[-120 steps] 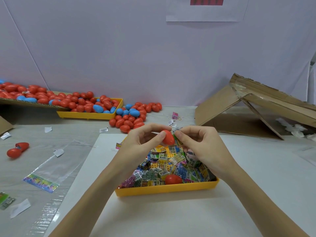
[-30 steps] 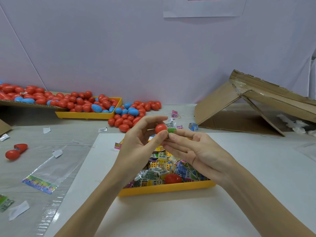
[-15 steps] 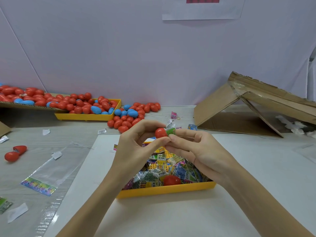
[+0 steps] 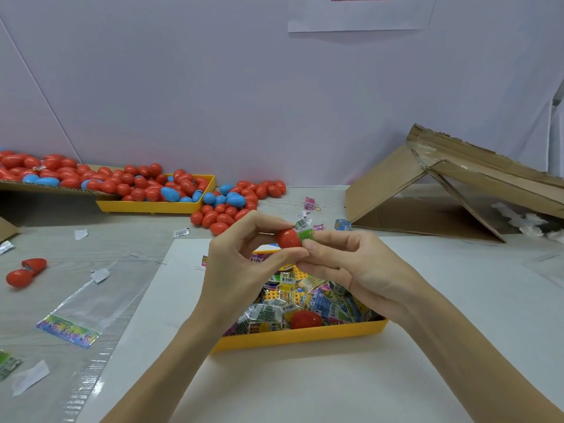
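My left hand pinches a red plastic egg half between thumb and fingers, above a yellow tray. A small green packet sticks out of the egg half on its right side. My right hand pinches that packet against the egg with its fingertips. The tray holds several small printed packets and another red egg half near its front wall.
A second yellow tray and a cardboard sheet at the back left carry several red and blue eggs, with more loose eggs beside them. An open red egg and a clear bag lie at left. Folded cardboard stands at right.
Four seconds ago both hands held the egg half lower over the tray. Since then they rose slightly, and the green packet now sits pressed into the egg's right side.
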Demonstrator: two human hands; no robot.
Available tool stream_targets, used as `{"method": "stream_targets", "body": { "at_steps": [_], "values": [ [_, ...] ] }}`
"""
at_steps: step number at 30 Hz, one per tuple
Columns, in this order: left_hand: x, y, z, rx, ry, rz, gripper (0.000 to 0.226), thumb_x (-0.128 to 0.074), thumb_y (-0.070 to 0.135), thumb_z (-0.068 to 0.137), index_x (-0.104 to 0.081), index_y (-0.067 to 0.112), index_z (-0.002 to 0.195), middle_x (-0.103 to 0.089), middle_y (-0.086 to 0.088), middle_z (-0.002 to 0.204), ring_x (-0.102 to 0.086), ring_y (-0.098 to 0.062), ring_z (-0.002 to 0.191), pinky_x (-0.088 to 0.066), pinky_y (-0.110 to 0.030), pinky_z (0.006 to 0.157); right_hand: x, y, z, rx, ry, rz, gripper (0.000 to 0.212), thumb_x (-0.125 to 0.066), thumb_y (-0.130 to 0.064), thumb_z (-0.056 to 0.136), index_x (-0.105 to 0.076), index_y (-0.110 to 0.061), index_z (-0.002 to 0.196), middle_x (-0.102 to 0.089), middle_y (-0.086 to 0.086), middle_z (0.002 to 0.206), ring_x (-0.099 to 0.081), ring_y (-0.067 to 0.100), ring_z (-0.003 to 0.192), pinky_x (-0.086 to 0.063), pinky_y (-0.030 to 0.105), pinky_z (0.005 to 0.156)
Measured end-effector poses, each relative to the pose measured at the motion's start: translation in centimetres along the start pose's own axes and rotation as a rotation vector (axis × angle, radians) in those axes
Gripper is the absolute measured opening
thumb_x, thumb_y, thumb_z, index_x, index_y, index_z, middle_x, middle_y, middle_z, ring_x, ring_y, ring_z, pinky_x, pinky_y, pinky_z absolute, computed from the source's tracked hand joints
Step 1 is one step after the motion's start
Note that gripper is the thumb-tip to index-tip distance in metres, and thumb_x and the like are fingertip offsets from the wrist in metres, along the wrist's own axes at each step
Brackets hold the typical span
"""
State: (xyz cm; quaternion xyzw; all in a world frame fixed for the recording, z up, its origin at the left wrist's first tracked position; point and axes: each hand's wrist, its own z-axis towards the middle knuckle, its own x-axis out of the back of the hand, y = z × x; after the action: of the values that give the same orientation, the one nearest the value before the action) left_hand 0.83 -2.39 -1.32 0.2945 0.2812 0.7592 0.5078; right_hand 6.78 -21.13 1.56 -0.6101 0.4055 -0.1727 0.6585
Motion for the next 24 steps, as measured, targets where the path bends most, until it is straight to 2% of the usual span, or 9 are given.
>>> {"method": "stream_targets", "body": {
  "at_steps": [4, 7, 11, 14, 17, 19, 24],
  "values": [
    [-0.4, -0.2, -0.3, 0.028, 0.058, -0.021, 0.034, -0.088, 0.022, 0.077, -0.071, 0.021, 0.107, -0.075, 0.003, 0.098, -0.073, -0.022, 0.095, -0.059, -0.026, 0.087, 0.2, 0.2, 0.0, -0.121, -0.076, 0.122, 0.027, -0.075, -0.012, 0.086, -0.078, 0.001, 0.11, -0.072, 0.024, 0.122, -0.072, 0.031, 0.114, -0.061, 0.029, 0.087],
    [-0.7, -0.3, -0.5, 0.063, 0.065, -0.038, 0.037, -0.086, 0.018, 0.079, -0.072, 0.02, 0.114, -0.075, 0.002, 0.101, -0.073, -0.021, 0.096, -0.06, -0.029, 0.088, 0.1, 0.3, 0.0, -0.163, -0.091, 0.16, 0.024, -0.075, -0.012, 0.087, -0.08, -0.002, 0.108, -0.073, 0.022, 0.121, -0.072, 0.03, 0.114, -0.06, 0.029, 0.087],
    [-0.4, 0.0, -0.3, -0.077, 0.021, 0.186, 0.038, -0.081, 0.026, 0.082, -0.073, 0.019, 0.119, -0.076, 0.002, 0.107, -0.073, -0.019, 0.099, -0.06, -0.033, 0.089, 0.1, 0.1, 0.1, -0.192, -0.056, 0.142, 0.029, -0.079, -0.017, 0.084, -0.08, -0.003, 0.109, -0.075, 0.019, 0.118, -0.074, 0.026, 0.11, -0.06, 0.027, 0.086],
    [-0.2, 0.1, -0.1, -0.165, -0.001, 0.315, 0.047, -0.082, 0.027, 0.081, -0.071, 0.011, 0.124, -0.073, -0.002, 0.113, -0.07, -0.013, 0.104, -0.058, -0.027, 0.092, 0.3, 0.1, 0.2, -0.191, -0.04, 0.131, 0.027, -0.08, -0.02, 0.084, -0.081, -0.004, 0.106, -0.076, 0.017, 0.114, -0.075, 0.024, 0.106, -0.06, 0.027, 0.085],
    [-0.2, -0.3, 0.0, -0.234, -0.006, 0.423, 0.048, -0.08, 0.019, 0.083, -0.069, 0.01, 0.128, -0.071, 0.001, 0.115, -0.066, -0.006, 0.105, -0.053, -0.019, 0.095, 0.5, -0.1, 0.3, -0.201, -0.05, 0.1, 0.033, -0.08, -0.02, 0.086, -0.078, -0.003, 0.114, -0.074, 0.019, 0.121, -0.072, 0.028, 0.113, -0.06, 0.03, 0.088],
    [-0.2, -0.7, 0.0, -0.278, -0.021, 0.488, 0.05, -0.08, 0.015, 0.083, -0.067, 0.006, 0.131, -0.07, 0.0, 0.114, -0.064, -0.007, 0.104, -0.051, -0.015, 0.096, 0.7, -0.2, 0.3, -0.211, -0.049, 0.106, 0.034, -0.08, -0.023, 0.087, -0.078, -0.003, 0.115, -0.073, 0.02, 0.122, -0.072, 0.03, 0.115, -0.06, 0.032, 0.088],
    [-0.3, -1.5, -0.1, -0.346, -0.122, 0.583, 0.053, -0.063, 0.023, 0.096, -0.05, 0.006, 0.145, -0.068, -0.008, 0.11, -0.057, -0.016, 0.104, -0.05, -0.022, 0.095, 0.6, 0.3, 0.6, -0.257, -0.023, 0.133, 0.031, -0.081, -0.026, 0.084, -0.081, -0.006, 0.108, -0.074, 0.021, 0.12, -0.073, 0.03, 0.111, -0.061, 0.031, 0.085]
  ]
}}
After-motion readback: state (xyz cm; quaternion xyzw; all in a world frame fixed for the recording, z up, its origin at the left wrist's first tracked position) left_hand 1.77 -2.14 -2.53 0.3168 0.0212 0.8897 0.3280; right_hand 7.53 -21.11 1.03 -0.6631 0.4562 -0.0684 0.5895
